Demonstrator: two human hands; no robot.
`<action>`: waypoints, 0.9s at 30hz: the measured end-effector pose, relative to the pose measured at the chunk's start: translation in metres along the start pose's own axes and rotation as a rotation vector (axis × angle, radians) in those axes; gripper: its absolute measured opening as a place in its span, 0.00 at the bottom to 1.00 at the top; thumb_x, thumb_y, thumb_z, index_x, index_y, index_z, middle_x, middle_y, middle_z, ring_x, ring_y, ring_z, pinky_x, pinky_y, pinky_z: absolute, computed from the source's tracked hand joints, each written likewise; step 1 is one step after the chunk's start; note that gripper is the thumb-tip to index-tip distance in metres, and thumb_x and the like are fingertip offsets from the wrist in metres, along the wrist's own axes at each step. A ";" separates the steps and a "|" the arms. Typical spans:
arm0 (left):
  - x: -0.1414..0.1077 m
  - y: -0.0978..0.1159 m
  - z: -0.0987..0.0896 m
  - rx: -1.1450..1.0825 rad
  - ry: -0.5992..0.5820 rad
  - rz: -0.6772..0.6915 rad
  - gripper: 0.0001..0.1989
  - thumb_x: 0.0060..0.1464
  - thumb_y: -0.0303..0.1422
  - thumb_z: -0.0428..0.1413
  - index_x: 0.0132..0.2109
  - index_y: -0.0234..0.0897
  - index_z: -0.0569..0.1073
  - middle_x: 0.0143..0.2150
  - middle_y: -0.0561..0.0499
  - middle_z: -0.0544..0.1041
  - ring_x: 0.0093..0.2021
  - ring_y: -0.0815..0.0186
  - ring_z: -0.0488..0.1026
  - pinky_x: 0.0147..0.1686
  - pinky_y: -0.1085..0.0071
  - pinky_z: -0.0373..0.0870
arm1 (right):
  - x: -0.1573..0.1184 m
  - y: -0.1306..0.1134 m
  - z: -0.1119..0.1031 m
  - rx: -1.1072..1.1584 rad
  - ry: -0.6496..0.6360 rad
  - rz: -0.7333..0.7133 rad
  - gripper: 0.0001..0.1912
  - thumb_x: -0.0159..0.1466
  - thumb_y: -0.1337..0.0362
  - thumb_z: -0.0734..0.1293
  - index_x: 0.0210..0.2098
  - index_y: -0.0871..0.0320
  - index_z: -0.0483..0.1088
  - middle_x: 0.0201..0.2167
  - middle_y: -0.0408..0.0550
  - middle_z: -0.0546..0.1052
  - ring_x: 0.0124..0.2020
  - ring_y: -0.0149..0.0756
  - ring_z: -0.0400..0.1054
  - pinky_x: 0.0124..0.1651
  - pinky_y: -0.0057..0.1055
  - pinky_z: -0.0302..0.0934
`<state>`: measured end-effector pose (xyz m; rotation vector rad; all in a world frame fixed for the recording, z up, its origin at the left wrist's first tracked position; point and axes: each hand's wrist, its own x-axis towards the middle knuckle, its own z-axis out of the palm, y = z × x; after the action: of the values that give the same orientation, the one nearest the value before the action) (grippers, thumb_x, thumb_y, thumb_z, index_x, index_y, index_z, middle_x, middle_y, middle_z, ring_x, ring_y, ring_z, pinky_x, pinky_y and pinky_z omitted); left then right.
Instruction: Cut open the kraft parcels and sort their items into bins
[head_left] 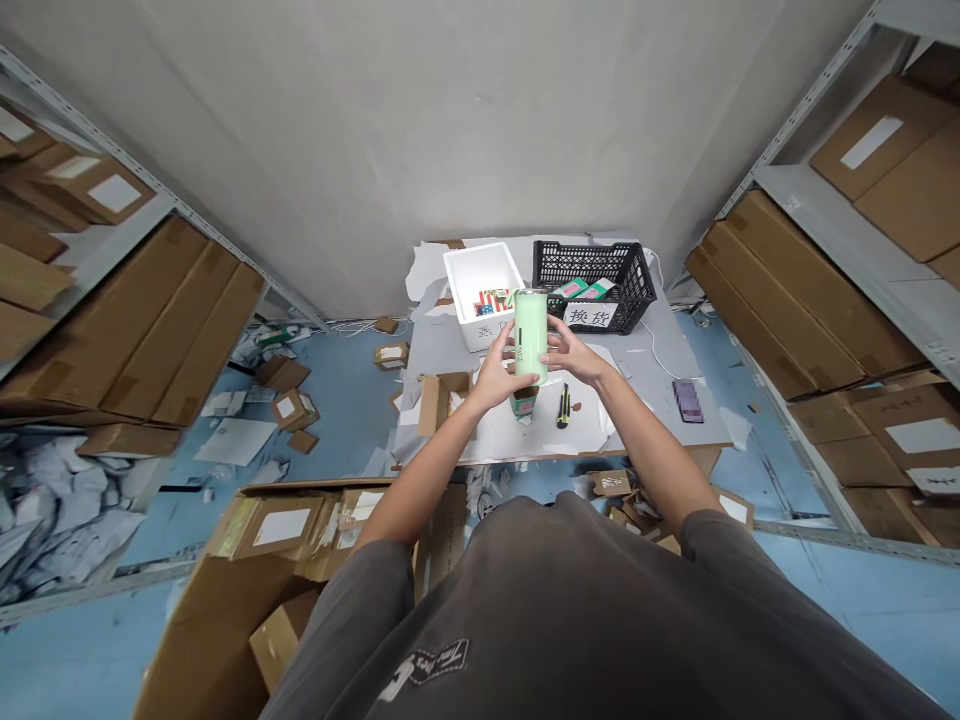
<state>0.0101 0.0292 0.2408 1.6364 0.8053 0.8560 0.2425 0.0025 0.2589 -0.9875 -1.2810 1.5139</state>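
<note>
A pale green tumbler (531, 335) stands upright in the air over the table, with dark marks on its side. My left hand (496, 375) is closed around its left side and lower edge. On the other side my right hand (576, 356) grips it with curled fingers. Just beneath the tumbler is a small green box (523, 404), its top open and partly hidden. A black and yellow utility knife (563, 406) lies to the right of that box. An opened brown carton (433, 404) sits left of my left hand.
Behind stand a white foam box (471, 330) and a black crate (643, 290) containing green boxes. A purple phone-like item (688, 400) lies on the table (660, 435) at right. Shelves of cartons flank both sides. A large carton (217, 610) is close at my left.
</note>
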 end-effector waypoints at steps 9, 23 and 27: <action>-0.001 0.003 -0.004 -0.046 0.030 -0.035 0.66 0.45 0.39 0.76 0.83 0.59 0.48 0.74 0.41 0.62 0.59 0.53 0.73 0.52 0.56 0.82 | 0.002 0.005 0.005 -0.038 0.068 -0.037 0.67 0.52 0.52 0.86 0.80 0.39 0.48 0.60 0.51 0.79 0.55 0.49 0.79 0.53 0.45 0.79; 0.007 0.009 -0.003 -0.107 -0.036 0.018 0.68 0.47 0.42 0.76 0.84 0.59 0.42 0.73 0.39 0.66 0.63 0.45 0.74 0.56 0.49 0.81 | 0.005 0.005 0.010 -0.066 0.009 -0.037 0.63 0.56 0.44 0.83 0.81 0.37 0.47 0.61 0.52 0.79 0.54 0.52 0.80 0.50 0.48 0.80; 0.010 0.012 -0.003 -0.087 -0.024 0.009 0.69 0.47 0.40 0.76 0.84 0.62 0.41 0.71 0.40 0.68 0.63 0.44 0.74 0.53 0.50 0.83 | 0.005 0.004 0.009 -0.085 0.021 -0.057 0.63 0.56 0.43 0.83 0.80 0.38 0.47 0.63 0.51 0.79 0.54 0.51 0.80 0.51 0.49 0.80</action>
<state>0.0131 0.0367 0.2544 1.5718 0.7346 0.8639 0.2321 0.0045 0.2561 -1.0100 -1.3569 1.4123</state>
